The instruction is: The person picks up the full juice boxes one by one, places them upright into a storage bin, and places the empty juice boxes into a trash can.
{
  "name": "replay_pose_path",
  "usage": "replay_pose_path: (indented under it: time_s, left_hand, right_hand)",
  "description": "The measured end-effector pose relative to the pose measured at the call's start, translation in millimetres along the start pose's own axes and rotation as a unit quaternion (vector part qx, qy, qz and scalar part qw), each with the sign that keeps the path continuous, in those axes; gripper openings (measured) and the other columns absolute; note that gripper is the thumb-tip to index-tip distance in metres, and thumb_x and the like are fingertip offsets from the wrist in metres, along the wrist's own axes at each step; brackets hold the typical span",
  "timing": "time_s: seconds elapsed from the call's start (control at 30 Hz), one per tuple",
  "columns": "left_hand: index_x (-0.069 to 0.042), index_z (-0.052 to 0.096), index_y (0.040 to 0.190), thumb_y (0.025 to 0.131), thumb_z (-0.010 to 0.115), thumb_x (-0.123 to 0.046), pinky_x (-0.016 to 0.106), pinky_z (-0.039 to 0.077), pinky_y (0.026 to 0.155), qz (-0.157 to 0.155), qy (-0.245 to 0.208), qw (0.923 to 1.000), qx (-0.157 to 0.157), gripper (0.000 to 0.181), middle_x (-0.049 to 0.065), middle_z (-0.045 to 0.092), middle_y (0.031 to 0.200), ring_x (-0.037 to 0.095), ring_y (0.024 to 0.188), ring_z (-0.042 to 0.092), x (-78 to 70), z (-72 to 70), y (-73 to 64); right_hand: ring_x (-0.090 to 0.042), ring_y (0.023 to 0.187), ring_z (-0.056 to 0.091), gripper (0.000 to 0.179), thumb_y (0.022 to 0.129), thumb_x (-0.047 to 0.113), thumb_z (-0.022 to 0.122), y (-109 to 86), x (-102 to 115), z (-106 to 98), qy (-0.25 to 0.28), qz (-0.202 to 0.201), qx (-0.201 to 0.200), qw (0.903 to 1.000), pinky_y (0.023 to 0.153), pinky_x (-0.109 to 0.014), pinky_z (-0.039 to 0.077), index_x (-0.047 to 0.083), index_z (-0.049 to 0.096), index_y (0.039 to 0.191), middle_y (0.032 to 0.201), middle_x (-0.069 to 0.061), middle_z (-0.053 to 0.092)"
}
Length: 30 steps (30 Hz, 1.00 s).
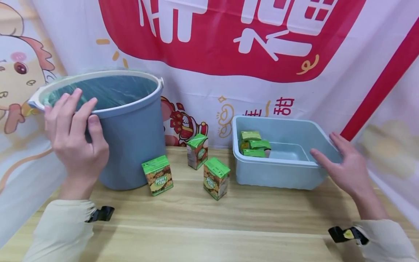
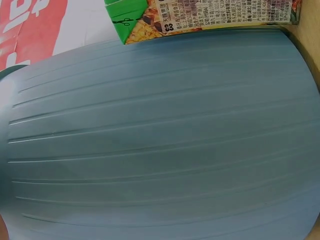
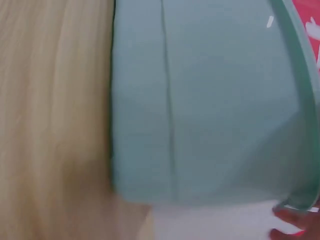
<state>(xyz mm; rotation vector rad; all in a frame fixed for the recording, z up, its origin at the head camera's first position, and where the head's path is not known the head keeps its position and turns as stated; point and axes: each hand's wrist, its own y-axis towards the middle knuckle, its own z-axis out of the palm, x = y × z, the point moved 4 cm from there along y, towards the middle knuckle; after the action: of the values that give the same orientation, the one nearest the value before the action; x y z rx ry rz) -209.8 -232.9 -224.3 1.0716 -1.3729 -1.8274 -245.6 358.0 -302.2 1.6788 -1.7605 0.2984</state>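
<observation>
A blue-grey trash bin (image 1: 134, 134) with a green plastic liner (image 1: 127, 87) stands at the left. My left hand (image 1: 78, 142) is at its near left rim, fingers extended upward and overlapping the rim; in the left wrist view the bin wall (image 2: 160, 130) fills most of the picture. To the right sits a light blue plastic basin (image 1: 278, 174) holding several small green-topped boxes (image 1: 253, 153). My right hand (image 1: 350, 171) is at the basin's right end, thumb and fingers spread about its corner. The right wrist view shows the basin's side (image 3: 215, 110), with fingertips (image 3: 292, 217) beside its rim.
Between bin and basin, three small green-topped snack boxes stand on the wooden table (image 1: 196, 222): one box (image 1: 158, 176) by the bin, another box (image 1: 198, 152) farther back, a third box (image 1: 216, 178) near the basin. A printed cloth (image 1: 203, 94) hangs behind.
</observation>
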Motion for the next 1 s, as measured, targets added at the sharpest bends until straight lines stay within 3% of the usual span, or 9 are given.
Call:
replay_pose_path:
  time_s: [0.1, 0.13, 0.2, 0.33, 0.37, 0.43, 0.57, 0.8, 1.0]
  left_hand:
    - [-0.005, 0.078, 0.117, 0.101, 0.058, -0.028, 0.058, 0.028, 0.129, 0.003, -0.006, 1.0, -0.007, 0.034, 0.012, 0.074, 0.136, 0.035, 0.136, 0.061, -0.7, 0.1, -0.6]
    - [-0.005, 0.078, 0.117, 0.101, 0.059, -0.027, 0.058, 0.028, 0.129, 0.004, -0.007, 0.9999, -0.008, 0.034, 0.012, 0.074, 0.135, 0.035, 0.136, 0.061, -0.9, 0.3, -1.1]
    - [-0.005, 0.079, 0.117, 0.1, 0.06, -0.025, 0.059, 0.028, 0.129, 0.005, -0.011, 0.9998, -0.013, 0.032, 0.013, 0.075, 0.134, 0.035, 0.135, 0.062, -1.2, 0.9, -2.4]
    - [-0.006, 0.079, 0.119, 0.1, 0.06, -0.025, 0.059, 0.028, 0.129, 0.005, -0.011, 0.9999, -0.012, 0.032, 0.012, 0.074, 0.136, 0.034, 0.136, 0.061, -0.5, 2.5, -5.5]
    - [-0.007, 0.078, 0.12, 0.101, 0.06, -0.026, 0.059, 0.028, 0.129, 0.004, -0.01, 0.9999, -0.01, 0.033, 0.012, 0.073, 0.137, 0.034, 0.137, 0.061, -0.1, 2.7, -5.9]
    - [-0.007, 0.078, 0.121, 0.102, 0.059, -0.027, 0.059, 0.027, 0.13, 0.003, -0.009, 0.9999, -0.008, 0.034, 0.012, 0.073, 0.139, 0.034, 0.138, 0.06, 0.5, 2.9, -6.5]
    - [-0.009, 0.078, 0.123, 0.102, 0.059, -0.03, 0.059, 0.026, 0.13, 0.001, -0.008, 0.9999, -0.01, 0.035, 0.012, 0.072, 0.14, 0.034, 0.139, 0.06, 1.3, 2.1, -5.8]
    - [-0.011, 0.079, 0.122, 0.101, 0.06, -0.029, 0.059, 0.025, 0.131, 0.0, -0.01, 0.9998, -0.015, 0.034, 0.011, 0.072, 0.139, 0.035, 0.138, 0.06, 1.4, 0.4, -4.7]
    - [-0.012, 0.08, 0.12, 0.099, 0.061, -0.029, 0.059, 0.025, 0.131, 0.0, -0.013, 0.9998, -0.016, 0.034, 0.012, 0.073, 0.138, 0.036, 0.137, 0.06, 2.3, 0.2, -3.8]
  right_hand:
    - [-0.052, 0.156, 0.031, 0.088, 0.098, 0.054, 0.069, -6.0, 22.4, -3.7, 0.012, -0.019, -0.046, 0.9987, 0.101, -0.083, 0.041, 0.033, 0.023, 0.17, 0.177, -0.013, 0.025]
    - [-0.048, 0.154, 0.035, 0.086, 0.097, 0.052, 0.071, -8.6, 31.1, -4.6, 0.014, -0.025, -0.062, 0.9977, 0.102, -0.077, 0.048, 0.036, 0.026, 0.169, 0.176, -0.01, 0.029]
    - [-0.041, 0.153, 0.04, 0.081, 0.096, 0.048, 0.074, -14.4, 50.3, -4.6, 0.027, -0.043, -0.089, 0.9947, 0.107, -0.07, 0.049, 0.04, 0.033, 0.166, 0.173, -0.005, 0.037]
    - [-0.021, 0.149, 0.047, 0.072, 0.095, 0.035, 0.08, -25.2, 88.6, 3.1, 0.069, -0.106, -0.119, 0.9848, 0.114, -0.028, 0.047, 0.042, 0.046, 0.159, 0.165, 0.006, 0.049]
    - [-0.016, 0.149, 0.047, 0.072, 0.095, 0.031, 0.081, -27.1, 97.2, 7.0, 0.084, -0.125, -0.118, 0.9815, 0.118, -0.024, 0.043, 0.041, 0.048, 0.158, 0.165, 0.006, 0.05]
    - [-0.008, 0.145, 0.05, 0.072, 0.093, 0.024, 0.082, -31.3, 112.8, 14.7, 0.106, -0.159, -0.112, 0.9752, 0.112, -0.01, 0.04, 0.039, 0.051, 0.156, 0.162, 0.006, 0.053]
    - [-0.009, 0.14, 0.055, 0.073, 0.091, 0.015, 0.085, -39.6, 137.5, 30.3, 0.135, -0.203, -0.089, 0.9657, 0.109, -0.007, 0.041, 0.033, 0.055, 0.154, 0.158, 0.003, 0.057]
    - [-0.018, 0.137, 0.06, 0.07, 0.09, 0.014, 0.085, -48.2, 164.0, 56.2, 0.166, -0.24, -0.054, 0.955, 0.109, -0.009, 0.043, 0.028, 0.057, 0.153, 0.153, 0.0, 0.061]
    - [-0.021, 0.132, 0.066, 0.068, 0.088, 0.01, 0.087, -54.7, 180.7, 83.2, 0.194, -0.276, -0.04, 0.9404, 0.11, -0.02, 0.051, 0.02, 0.061, 0.15, 0.148, 0.0, 0.065]
